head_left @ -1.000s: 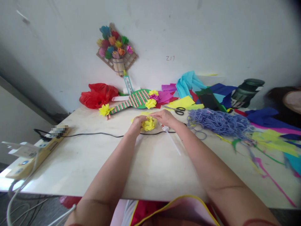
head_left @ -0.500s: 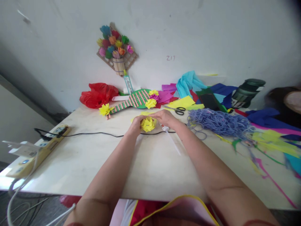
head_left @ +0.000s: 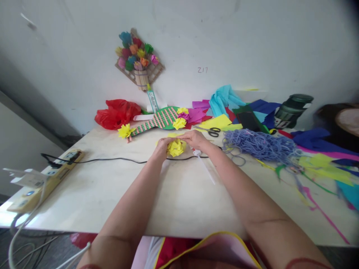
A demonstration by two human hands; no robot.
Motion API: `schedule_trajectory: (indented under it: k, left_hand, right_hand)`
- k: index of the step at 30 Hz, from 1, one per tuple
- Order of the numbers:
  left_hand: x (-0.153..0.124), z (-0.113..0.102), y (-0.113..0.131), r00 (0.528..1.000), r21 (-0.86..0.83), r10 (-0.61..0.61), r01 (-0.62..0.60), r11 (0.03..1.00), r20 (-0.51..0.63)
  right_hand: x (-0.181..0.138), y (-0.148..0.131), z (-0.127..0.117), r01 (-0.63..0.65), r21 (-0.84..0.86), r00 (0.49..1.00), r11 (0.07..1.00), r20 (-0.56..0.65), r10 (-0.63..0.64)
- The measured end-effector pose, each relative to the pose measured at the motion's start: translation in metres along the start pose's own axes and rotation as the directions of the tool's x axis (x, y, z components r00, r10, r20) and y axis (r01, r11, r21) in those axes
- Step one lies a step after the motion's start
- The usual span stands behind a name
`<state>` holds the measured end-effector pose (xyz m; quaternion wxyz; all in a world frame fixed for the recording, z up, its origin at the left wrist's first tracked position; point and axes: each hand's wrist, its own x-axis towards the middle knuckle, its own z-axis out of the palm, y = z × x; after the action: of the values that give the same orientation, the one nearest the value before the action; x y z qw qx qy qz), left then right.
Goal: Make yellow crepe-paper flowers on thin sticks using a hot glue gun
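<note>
A crumpled yellow paper flower (head_left: 175, 147) sits between both of my hands above the far middle of the pale table (head_left: 92, 186). My left hand (head_left: 160, 146) curls round its left side. My right hand (head_left: 195, 140) pinches its right edge with the fingers closed. Just under my right wrist lies a white glue stick (head_left: 204, 166), over a black cable (head_left: 112, 160). Behind the flower lies a green paddle board with pink stripes (head_left: 159, 120), carrying yellow and purple paper flowers.
Black scissors (head_left: 211, 131), purple yarn (head_left: 259, 145) and several coloured paper sheets (head_left: 224, 101) crowd the back right. A red plastic bag (head_left: 117, 112) lies at the back left, a yellow power strip (head_left: 42, 179) at the left edge. Another person's head (head_left: 340, 125) shows far right.
</note>
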<state>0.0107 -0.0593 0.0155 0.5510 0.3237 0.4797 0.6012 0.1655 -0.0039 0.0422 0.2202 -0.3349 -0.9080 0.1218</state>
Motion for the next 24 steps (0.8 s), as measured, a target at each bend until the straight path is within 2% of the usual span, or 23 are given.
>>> schedule_trajectory:
  k: [7, 13, 18, 24]
  left_hand:
    - [-0.002, 0.002, 0.001, 1.0, -0.001, 0.017, -0.017, 1.0, -0.023]
    - [0.004, -0.004, -0.003, 0.996, 0.006, 0.065, -0.066, 0.998, 0.059]
    - [0.004, -0.004, -0.003, 0.994, 0.023, 0.093, -0.094, 0.995, 0.059]
    - [0.001, 0.0, -0.003, 0.992, 0.06, 0.107, -0.111, 0.992, 0.066]
  right_hand:
    - [-0.002, -0.004, -0.003, -0.013, -0.016, 1.0, 1.0, 0.001, 0.013]
    - [-0.003, -0.005, -0.004, -0.001, 0.03, 1.0, 1.0, -0.013, 0.001]
    - [-0.004, -0.008, -0.005, -0.019, 0.072, 0.998, 0.997, -0.053, 0.023]
    - [-0.002, -0.015, -0.008, -0.051, 0.008, 0.998, 0.999, -0.031, 0.052]
